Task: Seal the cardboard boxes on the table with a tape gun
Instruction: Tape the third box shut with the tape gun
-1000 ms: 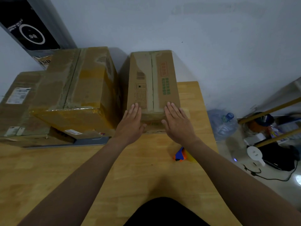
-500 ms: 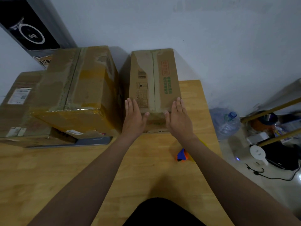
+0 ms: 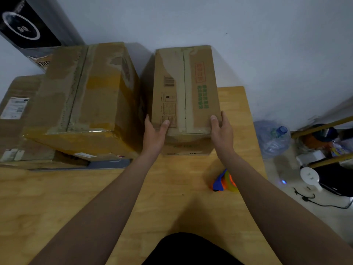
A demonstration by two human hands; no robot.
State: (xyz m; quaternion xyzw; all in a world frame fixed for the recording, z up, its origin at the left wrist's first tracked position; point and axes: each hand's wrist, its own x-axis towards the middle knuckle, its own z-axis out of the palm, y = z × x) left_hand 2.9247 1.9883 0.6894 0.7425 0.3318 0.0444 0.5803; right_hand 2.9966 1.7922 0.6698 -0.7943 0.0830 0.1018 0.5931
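Observation:
A narrow cardboard box [image 3: 193,77] with red and green print stands at the back of the wooden table [image 3: 95,197], its two top flaps meeting at a middle seam. My left hand [image 3: 154,133] grips its near left corner, thumb on top. My right hand [image 3: 222,130] grips the near right corner the same way. A blue and orange tape gun [image 3: 222,181] lies on the table just under my right forearm. A larger, worn box [image 3: 89,96] sits tilted to the left, touching or nearly touching the narrow one.
A flat box [image 3: 15,115] with a white label lies at the far left under the large one. The table's right edge runs close to my right arm. On the floor beyond it are a water jug [image 3: 273,138], cables and clutter. A wall stands behind.
Both hands slid from flat on the box's top front edge outward to its near corners and closed around them. The view moved slightly closer.

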